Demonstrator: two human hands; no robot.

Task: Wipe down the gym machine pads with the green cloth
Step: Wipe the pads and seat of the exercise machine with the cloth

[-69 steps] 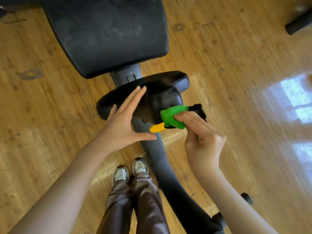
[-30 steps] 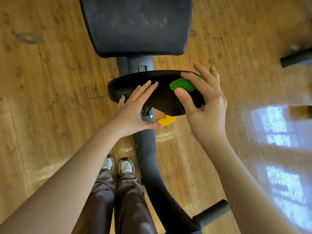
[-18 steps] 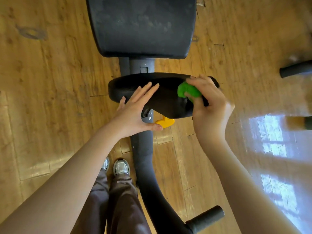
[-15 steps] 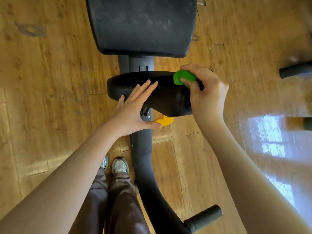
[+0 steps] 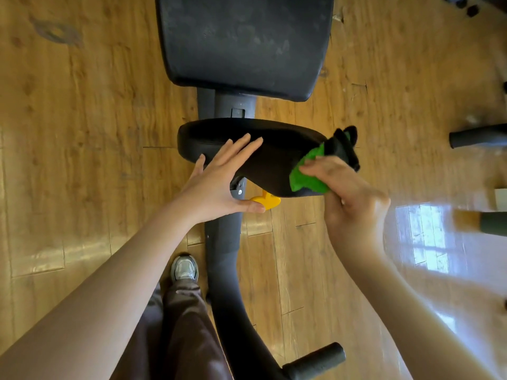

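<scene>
Head-camera footage is taken from above, looking down past brown trousers (image 5: 175, 333) and a grey shoe (image 5: 184, 267) onto a wooden floor (image 5: 68, 160). Nearest, a foam-covered handle (image 5: 315, 360) is seen at the foot of the curved dark frame (image 5: 225, 270) of the machine. Further up, the left hand (image 5: 219, 185) is laid flat with straight fingers against the near side of the small black pad (image 5: 247, 135), apparently to steady it; nothing is gripped by it. Just below that hand's thumb, a yellow adjustment knob (image 5: 267, 201) is visible. At the right end of the same pad, the green cloth (image 5: 307, 176) is bunched and held in the curled fingers of the right hand (image 5: 354, 204), and is pressed against the pad's lower right edge. A black part of the cloth (image 5: 343, 144) sticks out beyond the pad's end. Farthest off, the large pad (image 5: 244, 42) is seen, its surface marked with dull, pale smears, and no hand is near it.

The wiping is judged to be under way on the small pad only, at its right end. Whether the rest of that pad is already clean cannot be told. The large pad appears unwiped, so a good share of the task is judged to be left.
</scene>
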